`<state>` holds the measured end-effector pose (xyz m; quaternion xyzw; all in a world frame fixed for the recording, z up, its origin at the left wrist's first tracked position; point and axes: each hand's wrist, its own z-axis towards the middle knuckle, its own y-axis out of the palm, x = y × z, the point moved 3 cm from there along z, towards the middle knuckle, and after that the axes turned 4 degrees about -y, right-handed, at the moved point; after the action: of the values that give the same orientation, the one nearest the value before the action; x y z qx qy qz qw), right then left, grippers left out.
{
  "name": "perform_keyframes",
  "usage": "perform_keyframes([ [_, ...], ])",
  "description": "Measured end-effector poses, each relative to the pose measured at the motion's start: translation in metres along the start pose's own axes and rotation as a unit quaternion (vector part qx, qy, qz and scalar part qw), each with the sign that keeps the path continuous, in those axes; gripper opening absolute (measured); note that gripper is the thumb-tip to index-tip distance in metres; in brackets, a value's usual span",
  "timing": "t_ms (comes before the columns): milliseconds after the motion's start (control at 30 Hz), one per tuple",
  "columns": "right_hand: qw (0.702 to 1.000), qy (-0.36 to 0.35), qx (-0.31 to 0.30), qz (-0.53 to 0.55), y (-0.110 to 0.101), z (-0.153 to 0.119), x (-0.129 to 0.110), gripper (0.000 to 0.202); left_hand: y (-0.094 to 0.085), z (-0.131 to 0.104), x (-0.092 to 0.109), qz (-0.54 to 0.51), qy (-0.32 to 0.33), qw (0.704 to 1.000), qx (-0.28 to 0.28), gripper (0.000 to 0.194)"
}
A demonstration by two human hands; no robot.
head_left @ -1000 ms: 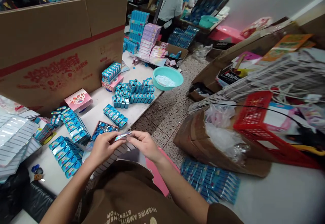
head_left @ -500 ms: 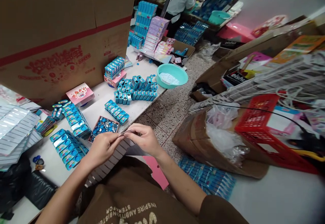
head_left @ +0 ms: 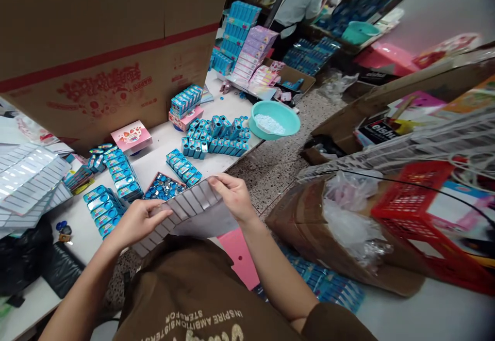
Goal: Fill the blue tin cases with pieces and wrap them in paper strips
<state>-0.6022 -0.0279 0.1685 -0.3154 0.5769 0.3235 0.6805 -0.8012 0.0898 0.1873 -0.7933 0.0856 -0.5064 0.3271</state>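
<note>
A sheet with a row of silvery-grey strips [head_left: 193, 200], possibly stickers, is stretched between my hands above my lap. My left hand [head_left: 143, 221] pinches its left part between thumb and fingers. At the upper right corner, my right hand [head_left: 234, 195] grips the edge. The sheet's pale lower part hangs down in front of my shirt. Just beyond it lies a shallow box of small round blue and silver pieces [head_left: 164, 186], partly covered by the sheet. Small blue boxes with round holes [head_left: 183, 166] stand in a row behind that.
Stacked blue boxes [head_left: 101, 209] and striped sheets [head_left: 31, 181] lie to the left. A large carton [head_left: 108, 78] stands at the back. A turquoise basin [head_left: 275, 119] with white pieces sits at the table's right edge. An open carton [head_left: 305, 217] and red crate [head_left: 413, 196] are at right. Another person [head_left: 299, 0] is behind.
My hands have moved apart, the right one going right and the left one left. The sheet's striped face is now spread between them. The whole view has shifted slightly.
</note>
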Motion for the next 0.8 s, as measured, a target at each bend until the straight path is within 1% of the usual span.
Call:
perform_keyframes([
  [67, 1.000, -0.005, 0.006, -0.015, -0.002, 0.004, 0.002, 0.024, -0.001, -0.003, -0.005, 0.005, -0.005, 1.000, -0.008, 0.039],
  [100, 0.999, -0.018, 0.014, -0.036, -0.003, 0.007, 0.002, 0.024, -0.001, -0.005, -0.007, 0.014, -0.009, 1.000, 0.002, 0.038],
  [133, 0.996, -0.040, 0.034, -0.067, -0.003, 0.009, 0.000, 0.023, -0.001, -0.005, -0.009, 0.026, -0.014, 0.999, 0.026, 0.037],
  [167, 0.990, -0.067, 0.064, -0.106, -0.003, 0.011, -0.003, 0.020, 0.001, -0.005, -0.010, 0.039, -0.023, 0.997, 0.063, 0.035],
  [200, 0.979, -0.094, 0.102, -0.148, -0.002, 0.011, -0.007, 0.019, 0.003, -0.004, -0.010, 0.053, -0.032, 0.992, 0.112, 0.033],
  [233, 0.966, -0.119, 0.137, -0.187, 0.002, 0.011, -0.011, 0.020, 0.007, -0.003, -0.009, 0.066, -0.037, 0.983, 0.167, 0.033],
  [267, 0.953, -0.137, 0.158, -0.217, 0.008, 0.009, -0.014, 0.025, 0.013, -0.001, -0.007, 0.079, -0.034, 0.971, 0.223, 0.033],
  [300, 0.948, -0.147, 0.152, -0.236, 0.017, 0.007, -0.017, 0.032, 0.021, 0.001, -0.003, 0.091, -0.021, 0.958, 0.271, 0.035],
  [333, 0.951, -0.151, 0.122, -0.240, 0.029, 0.005, -0.018, 0.038, 0.030, 0.003, 0.003, 0.103, 0.003, 0.946, 0.309, 0.037],
  [367, 0.958, -0.150, 0.080, -0.233, 0.041, 0.002, -0.019, 0.042, 0.040, 0.006, 0.009, 0.114, 0.032, 0.935, 0.335, 0.039],
  [400, 0.964, -0.144, 0.040, -0.218, 0.051, 0.000, -0.018, 0.044, 0.050, 0.008, 0.015, 0.125, 0.061, 0.927, 0.350, 0.042],
  [433, 0.971, -0.134, 0.011, -0.198, 0.060, -0.002, -0.016, 0.042, 0.060, 0.010, 0.020, 0.136, 0.084, 0.922, 0.353, 0.045],
  [467, 0.977, -0.120, -0.004, -0.175, 0.065, -0.003, -0.015, 0.037, 0.068, 0.011, 0.025, 0.146, 0.103, 0.921, 0.346, 0.049],
  [533, 0.988, -0.087, -0.020, -0.130, 0.065, 0.000, -0.010, 0.028, 0.077, 0.009, 0.029, 0.157, 0.131, 0.924, 0.321, 0.056],
  [567, 0.991, -0.070, -0.040, -0.109, 0.061, 0.003, -0.008, 0.027, 0.077, 0.007, 0.028, 0.160, 0.143, 0.925, 0.314, 0.058],
  [600, 0.992, -0.054, -0.070, -0.089, 0.056, 0.006, -0.007, 0.026, 0.072, 0.004, 0.027, 0.160, 0.150, 0.921, 0.321, 0.058],
  [633, 0.991, -0.041, -0.107, -0.074, 0.050, 0.008, -0.006, 0.025, 0.064, 0.000, 0.024, 0.158, 0.149, 0.911, 0.350, 0.057],
  [667, 0.987, -0.028, -0.144, -0.066, 0.043, 0.010, -0.005, 0.024, 0.052, -0.004, 0.020, 0.152, 0.139, 0.894, 0.399, 0.057],
  [733, 0.975, -0.004, -0.214, -0.066, 0.030, 0.012, -0.003, 0.022, 0.026, -0.012, 0.011, 0.130, 0.094, 0.850, 0.501, 0.059],
  [767, 0.966, 0.006, -0.249, -0.068, 0.026, 0.011, -0.003, 0.023, 0.014, -0.014, 0.007, 0.114, 0.071, 0.837, 0.530, 0.062],
  [800, 0.957, 0.015, -0.281, -0.069, 0.023, 0.010, -0.002, 0.024, 0.003, -0.013, 0.004, 0.094, 0.054, 0.841, 0.531, 0.062],
])
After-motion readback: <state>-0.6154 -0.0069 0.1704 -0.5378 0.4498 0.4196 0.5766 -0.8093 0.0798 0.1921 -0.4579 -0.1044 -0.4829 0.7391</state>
